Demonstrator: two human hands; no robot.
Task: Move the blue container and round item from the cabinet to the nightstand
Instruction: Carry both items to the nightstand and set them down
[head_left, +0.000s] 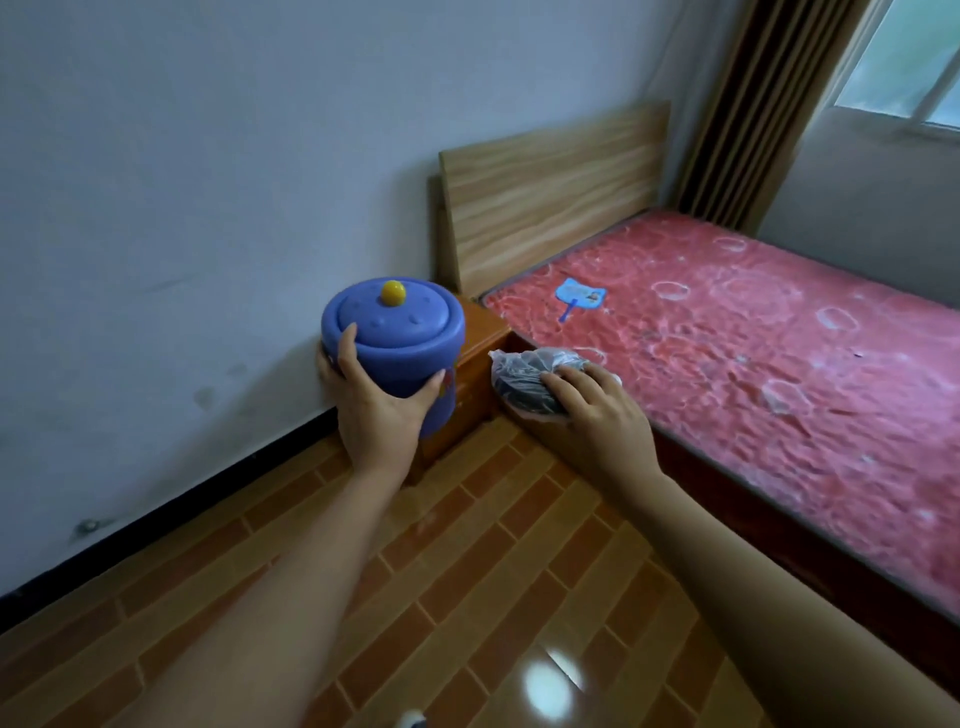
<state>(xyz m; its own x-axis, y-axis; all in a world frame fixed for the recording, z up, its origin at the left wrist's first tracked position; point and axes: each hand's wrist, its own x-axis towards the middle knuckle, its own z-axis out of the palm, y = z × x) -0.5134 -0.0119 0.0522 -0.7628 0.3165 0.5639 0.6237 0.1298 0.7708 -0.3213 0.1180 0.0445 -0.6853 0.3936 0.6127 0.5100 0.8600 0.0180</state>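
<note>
My left hand (371, 410) grips the blue container (397, 343), a round tub with a domed lid and a yellow knob, held up in front of the wall. Behind it stands the low wooden nightstand (480, 338), mostly hidden by the container. My right hand (597, 410) holds the round item (524, 382), a dark disc wrapped in clear plastic, with fingers curled over its top. It hangs in the air near the corner of the bed frame, to the right of the nightstand.
A bed with a red patterned mattress (753, 353) fills the right side, and a blue fan-shaped card (579, 296) lies on it. A wooden headboard (550, 192) stands against the wall. Brown brick-pattern floor tiles (467, 571) lie below. A curtain and window are at the far right.
</note>
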